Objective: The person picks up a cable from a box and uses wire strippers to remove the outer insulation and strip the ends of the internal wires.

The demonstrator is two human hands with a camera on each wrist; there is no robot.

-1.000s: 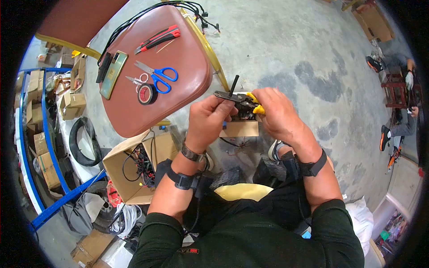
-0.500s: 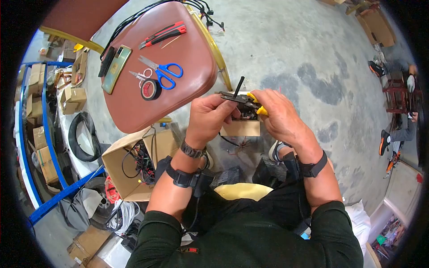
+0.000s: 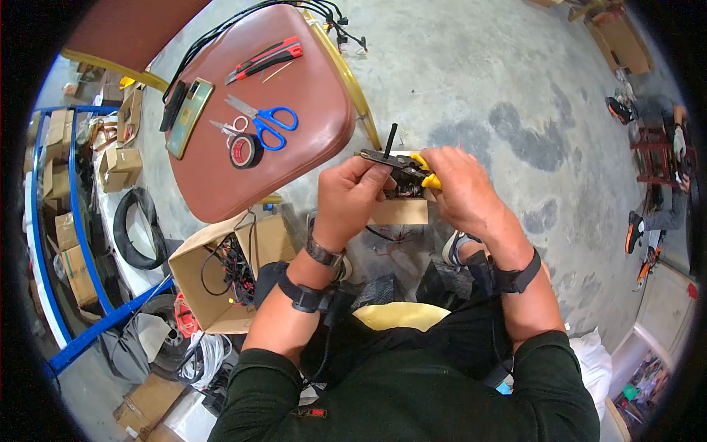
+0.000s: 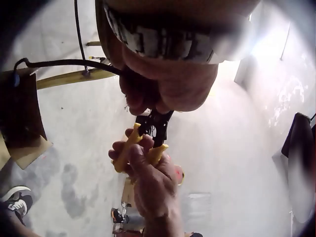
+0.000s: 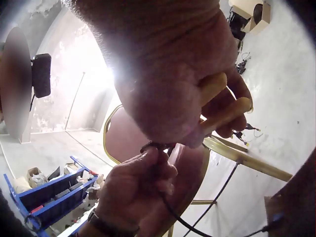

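Observation:
My right hand (image 3: 462, 183) is curled round the yellow handles (image 3: 430, 180) of a dark-jawed hand tool (image 3: 401, 163). In the left wrist view the two yellow handles (image 4: 129, 151) stand apart in that hand. My left hand (image 3: 347, 197) pinches a black cable at the tool's head; the cable's end (image 3: 391, 138) sticks up past the jaws. From the left hand the black cable (image 5: 172, 211) trails away in the right wrist view. The exact grip of the jaws on the cable is hidden by fingers.
A brown chair seat (image 3: 294, 118) on the left holds blue scissors (image 3: 271, 127), small scissors, black tape (image 3: 244, 151), a red cutter (image 3: 266, 57) and a phone (image 3: 190, 118). Below are a carton of wires (image 3: 210, 276) and a small box (image 3: 401, 212). Another person sits far right.
The cable end tilted to the right, then came back nearly upright. Both hands keep their hold, with only slight shifts, and the chair shifts a little in the head view.

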